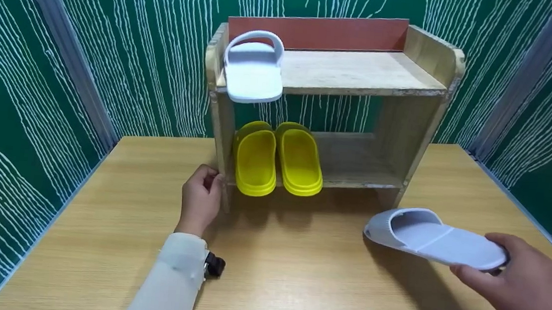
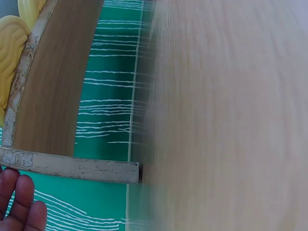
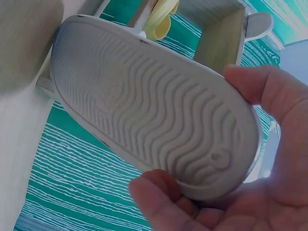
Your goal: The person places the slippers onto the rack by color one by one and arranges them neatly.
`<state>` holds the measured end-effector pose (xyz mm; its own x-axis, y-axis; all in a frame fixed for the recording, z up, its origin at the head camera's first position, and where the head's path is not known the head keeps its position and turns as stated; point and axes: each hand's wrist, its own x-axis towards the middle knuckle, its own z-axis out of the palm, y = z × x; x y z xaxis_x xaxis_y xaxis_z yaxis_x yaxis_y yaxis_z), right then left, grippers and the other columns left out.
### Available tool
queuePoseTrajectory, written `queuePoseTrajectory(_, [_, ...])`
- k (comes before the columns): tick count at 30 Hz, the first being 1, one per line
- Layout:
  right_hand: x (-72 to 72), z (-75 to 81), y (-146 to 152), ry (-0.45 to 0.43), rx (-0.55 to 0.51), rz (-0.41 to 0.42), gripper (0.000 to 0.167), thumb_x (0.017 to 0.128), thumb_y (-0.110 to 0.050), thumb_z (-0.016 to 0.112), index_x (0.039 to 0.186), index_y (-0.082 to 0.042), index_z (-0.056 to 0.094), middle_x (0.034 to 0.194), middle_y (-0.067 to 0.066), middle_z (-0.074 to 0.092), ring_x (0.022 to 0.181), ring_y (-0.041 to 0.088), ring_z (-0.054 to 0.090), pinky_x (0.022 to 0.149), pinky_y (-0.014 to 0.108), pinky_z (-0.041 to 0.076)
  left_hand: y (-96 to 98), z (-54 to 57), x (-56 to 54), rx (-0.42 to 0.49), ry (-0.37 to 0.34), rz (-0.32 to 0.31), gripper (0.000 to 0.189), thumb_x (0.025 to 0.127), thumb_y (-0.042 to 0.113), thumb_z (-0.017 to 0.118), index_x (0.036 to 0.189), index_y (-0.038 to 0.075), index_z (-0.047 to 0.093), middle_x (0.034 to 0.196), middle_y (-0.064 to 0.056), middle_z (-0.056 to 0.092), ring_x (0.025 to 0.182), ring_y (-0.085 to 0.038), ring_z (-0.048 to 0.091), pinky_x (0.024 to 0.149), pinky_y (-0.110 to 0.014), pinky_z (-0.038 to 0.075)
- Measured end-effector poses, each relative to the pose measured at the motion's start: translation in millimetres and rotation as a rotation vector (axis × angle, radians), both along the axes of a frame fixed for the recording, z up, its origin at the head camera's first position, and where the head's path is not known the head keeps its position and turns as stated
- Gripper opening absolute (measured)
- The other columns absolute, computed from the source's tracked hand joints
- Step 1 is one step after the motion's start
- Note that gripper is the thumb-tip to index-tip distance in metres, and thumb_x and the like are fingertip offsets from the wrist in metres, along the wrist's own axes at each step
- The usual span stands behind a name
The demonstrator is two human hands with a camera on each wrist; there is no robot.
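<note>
My right hand [image 1: 529, 287] grips the heel end of a white slide slipper [image 1: 468, 245], thumb and fingers on opposite edges. The slipper is held above the table, toe toward the rack; the right wrist view shows its wavy-grooved sole [image 3: 149, 106]. My left hand [image 1: 200, 201] holds the lower left side panel of a small wooden shoe rack [image 1: 362, 77], its fingertips [image 2: 24, 185] against the panel in the left wrist view. The matching white slipper [image 1: 254, 75] sits at the left of the top shelf. A pair of yellow clogs [image 1: 255, 160] stands on the lower shelf.
The rack stands toward the back of a wooden table [image 1: 304, 287]. Green walls [image 1: 165, 50] with white streaks enclose the table's back and sides. To the right of the white slipper, bare board shows on the top shelf [image 1: 358, 70].
</note>
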<state>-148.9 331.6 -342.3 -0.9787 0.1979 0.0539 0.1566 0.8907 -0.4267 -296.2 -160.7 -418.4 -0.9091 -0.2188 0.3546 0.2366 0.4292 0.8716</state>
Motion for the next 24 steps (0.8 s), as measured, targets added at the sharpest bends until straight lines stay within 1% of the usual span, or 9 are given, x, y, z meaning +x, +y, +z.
queuePoseTrajectory(8, [7.5, 0.2, -9, 0.137, -0.095, -0.054, 0.098, 0.083, -0.039, 0.090, 0.144, 0.020, 0.040, 0.128, 0.045, 0.049, 0.095, 0.054, 0.062, 0.068, 0.050, 0.063, 0.5, 0.0, -0.3, -0.005, -0.012, 0.001, 0.012, 0.109, 0.023, 0.060, 0.115, 0.013, 0.062, 0.101, -0.008, 0.062, 0.094, -0.024, 0.059, 0.081, -0.035, 0.055])
queuePoseTrajectory(11, [11.5, 4.1, -14, 0.183, -0.122, -0.052, 0.093, 0.085, -0.036, 0.089, 0.145, 0.018, 0.041, 0.130, 0.044, 0.050, 0.097, 0.055, 0.062, 0.069, 0.049, 0.062, 1.1, 0.8, 0.3, -0.008, -0.021, 0.007, 0.012, 0.109, 0.024, 0.060, 0.115, 0.013, 0.062, 0.102, -0.008, 0.062, 0.095, -0.024, 0.060, 0.082, -0.035, 0.055])
queuePoseTrajectory(12, [13.0, 5.7, -15, 0.197, -0.132, -0.050, 0.091, 0.086, -0.034, 0.088, 0.145, 0.018, 0.042, 0.130, 0.044, 0.050, 0.097, 0.055, 0.062, 0.067, 0.046, 0.063, 1.2, 0.9, 0.4, -0.008, -0.023, 0.008, 0.012, 0.109, 0.024, 0.060, 0.115, 0.014, 0.062, 0.102, -0.007, 0.062, 0.095, -0.024, 0.060, 0.082, -0.034, 0.056])
queuePoseTrajectory(16, [17.8, 11.3, -22, 0.233, -0.205, -0.050, 0.089, 0.088, -0.027, 0.087, 0.148, 0.017, 0.039, 0.136, 0.044, 0.047, 0.104, 0.058, 0.059, 0.071, 0.045, 0.058, 0.9, 0.8, 0.3, -0.006, -0.027, 0.010, 0.012, 0.109, 0.025, 0.060, 0.115, 0.014, 0.062, 0.102, -0.007, 0.062, 0.095, -0.024, 0.060, 0.082, -0.034, 0.056])
queuePoseTrajectory(19, [20.9, 13.1, -26, 0.276, -0.255, -0.042, 0.087, 0.087, -0.020, 0.088, 0.149, 0.017, 0.038, 0.139, 0.043, 0.046, 0.106, 0.058, 0.058, 0.068, 0.034, 0.059, 0.6, 0.6, 0.2, -0.009, -0.025, 0.010, 0.012, 0.109, 0.025, 0.060, 0.115, 0.014, 0.062, 0.102, -0.007, 0.062, 0.095, -0.023, 0.059, 0.082, -0.034, 0.055])
queuePoseTrajectory(20, [21.9, 13.2, -27, 0.297, -0.268, -0.038, 0.086, 0.087, -0.018, 0.088, 0.148, 0.016, 0.039, 0.139, 0.042, 0.047, 0.103, 0.053, 0.060, 0.067, 0.027, 0.059, 0.5, 0.6, 0.2, -0.010, -0.024, 0.009, 0.012, 0.109, 0.025, 0.060, 0.115, 0.014, 0.062, 0.102, -0.007, 0.062, 0.095, -0.023, 0.059, 0.081, -0.033, 0.055])
queuePoseTrajectory(21, [22.9, 13.3, -28, 0.320, -0.280, -0.030, 0.085, 0.086, -0.017, 0.088, 0.148, 0.016, 0.040, 0.138, 0.041, 0.048, 0.099, 0.043, 0.063, 0.065, 0.019, 0.058, 0.4, 0.5, 0.0, -0.011, -0.020, 0.010, 0.012, 0.109, 0.024, 0.060, 0.115, 0.014, 0.062, 0.102, -0.007, 0.062, 0.095, -0.024, 0.059, 0.081, -0.033, 0.055])
queuePoseTrajectory(22, [23.9, 13.0, -29, 0.343, -0.287, -0.021, 0.084, 0.086, -0.015, 0.088, 0.148, 0.015, 0.040, 0.138, 0.041, 0.049, 0.096, 0.032, 0.065, 0.064, 0.012, 0.055, 0.3, 0.8, 0.1, -0.011, -0.019, 0.011, 0.012, 0.109, 0.024, 0.060, 0.114, 0.014, 0.062, 0.101, -0.007, 0.062, 0.095, -0.024, 0.059, 0.081, -0.033, 0.055])
queuePoseTrajectory(24, [25.9, 12.4, -30, 0.386, -0.296, -0.002, 0.081, 0.086, -0.012, 0.088, 0.148, 0.014, 0.042, 0.137, 0.039, 0.050, 0.090, 0.011, 0.060, 0.063, 0.001, 0.045, 0.3, 1.5, 0.2, -0.009, -0.017, 0.011, 0.012, 0.109, 0.024, 0.060, 0.114, 0.014, 0.062, 0.101, -0.008, 0.062, 0.094, -0.024, 0.059, 0.081, -0.033, 0.054])
